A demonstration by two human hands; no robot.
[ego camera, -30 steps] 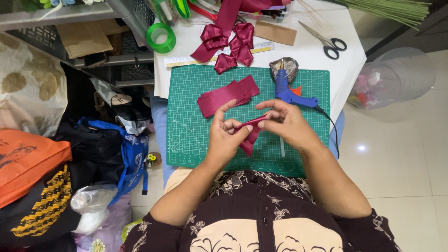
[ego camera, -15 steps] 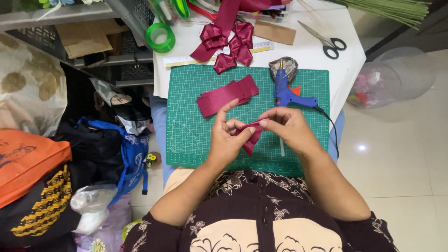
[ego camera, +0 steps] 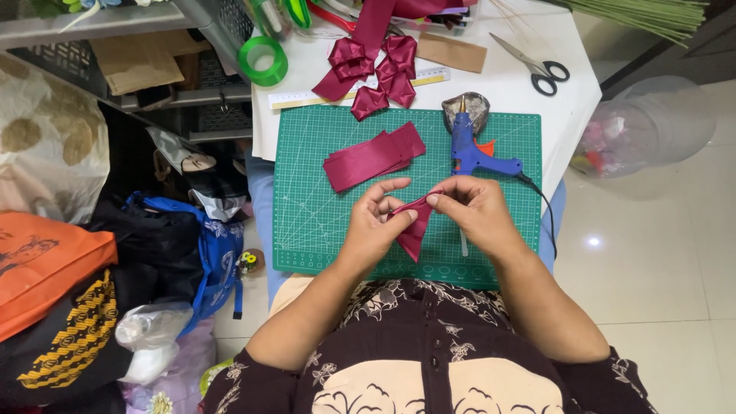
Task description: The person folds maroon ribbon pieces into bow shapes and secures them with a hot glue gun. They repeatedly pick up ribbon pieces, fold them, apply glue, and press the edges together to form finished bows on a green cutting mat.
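Ribbon (ego camera: pixel 412 230), a short maroon satin strip, is pinched over the green mat (ego camera: pixel 307 184) between the left hand (ego camera: pixel 376 222) and right hand (ego camera: pixel 475 211), each grip closed on its folded upper edge. It looks light, limp and slick, so holding it at the fold seems best.

both forearms angle inward, left hand (ego camera: pixel 376 222) & right hand (ego camera: pixel 471 211) fingertips pinched shut, nearly touching.

Mat (ego camera: pixel 307 215) bare left — glue gun (ego camera: pixel 469 149) blocks right.
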